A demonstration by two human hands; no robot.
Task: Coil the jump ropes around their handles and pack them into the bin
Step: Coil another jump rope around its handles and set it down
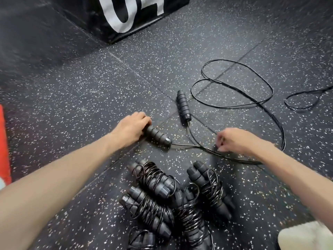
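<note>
An uncoiled black jump rope lies on the speckled rubber floor. My left hand (132, 128) grips the end of one ribbed handle (159, 138). The other handle (182, 105) lies free a little farther away. The thin black cord (239, 105) runs from both handles, crosses near my right hand (237, 140), and loops away to the right. My right hand pinches the cord close to the floor. Several coiled jump ropes (173, 199) are piled just in front of me. No bin shows in this view.
A black padded box with large white lettering (126, 17) stands at the back. A red object (4, 145) shows at the left edge and a pale object (306, 237) at the bottom right. Another cord loop (301, 101) lies at the far right.
</note>
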